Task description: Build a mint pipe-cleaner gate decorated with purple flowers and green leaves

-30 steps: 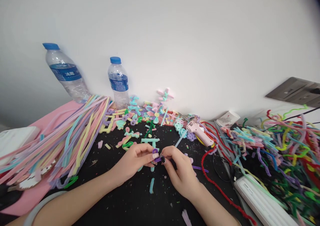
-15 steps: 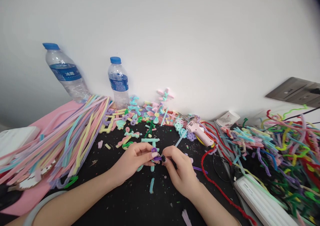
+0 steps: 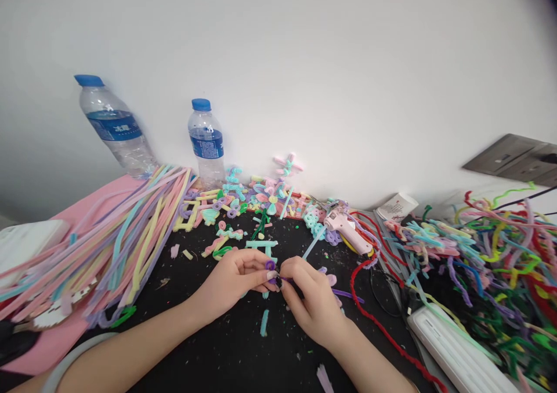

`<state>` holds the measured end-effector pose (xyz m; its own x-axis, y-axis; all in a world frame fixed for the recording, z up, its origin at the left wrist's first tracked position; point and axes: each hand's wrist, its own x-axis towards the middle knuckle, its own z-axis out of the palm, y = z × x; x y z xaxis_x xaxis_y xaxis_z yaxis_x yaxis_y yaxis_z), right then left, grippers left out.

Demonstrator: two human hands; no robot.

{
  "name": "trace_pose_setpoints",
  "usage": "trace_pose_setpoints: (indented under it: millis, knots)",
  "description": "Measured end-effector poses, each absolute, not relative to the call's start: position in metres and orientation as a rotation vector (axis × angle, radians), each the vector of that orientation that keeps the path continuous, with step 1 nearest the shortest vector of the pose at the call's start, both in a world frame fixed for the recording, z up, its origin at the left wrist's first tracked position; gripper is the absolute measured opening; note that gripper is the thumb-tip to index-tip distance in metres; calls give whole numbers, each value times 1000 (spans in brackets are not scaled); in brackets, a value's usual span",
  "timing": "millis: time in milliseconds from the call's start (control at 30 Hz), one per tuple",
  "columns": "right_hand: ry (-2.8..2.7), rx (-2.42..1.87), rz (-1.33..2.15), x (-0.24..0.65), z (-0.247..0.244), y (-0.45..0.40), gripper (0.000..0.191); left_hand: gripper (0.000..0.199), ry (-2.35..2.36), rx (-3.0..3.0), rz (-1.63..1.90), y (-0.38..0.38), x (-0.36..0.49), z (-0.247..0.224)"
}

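Pinching the purple piece (image 3: 273,266) between fingertips of left hand (image 3: 235,278) and right hand (image 3: 312,300), left of and nearer than the glue gun (image 3: 348,231). Probably light, soft, bendable; best gripped gently by the edges.

A pale wall (image 3: 331,79), dimmer at left, backs a black tabletop (image 3: 213,352) and bears gray sockets (image 3: 507,156).

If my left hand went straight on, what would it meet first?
Probably your right hand, just beyond the small purple loop the left hand holds; whether they touch is unclear.
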<state>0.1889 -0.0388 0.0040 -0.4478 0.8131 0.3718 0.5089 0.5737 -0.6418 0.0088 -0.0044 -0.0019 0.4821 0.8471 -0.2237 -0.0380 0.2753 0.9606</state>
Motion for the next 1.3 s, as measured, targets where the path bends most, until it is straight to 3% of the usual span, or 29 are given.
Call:
trace_pose_setpoints:
  millis: [267, 800, 1000, 1300]
  knots:
    - [-2100, -1038, 531, 188, 2, -41, 14, 6, 922, 1313, 722, -8, 11, 0]
    - [-1812, -1171, 621, 185, 3, -39, 20, 10, 728, 1163, 667, -7, 10, 0]
    - [-1812, -1160, 589, 183, 4, -40, 21, 23, 722, 1146, 712, -10, 13, 2]
    - [-1768, -1127, 696, 183, 6, -40, 20, 17, 846, 1179, 792, -14, 13, 7]
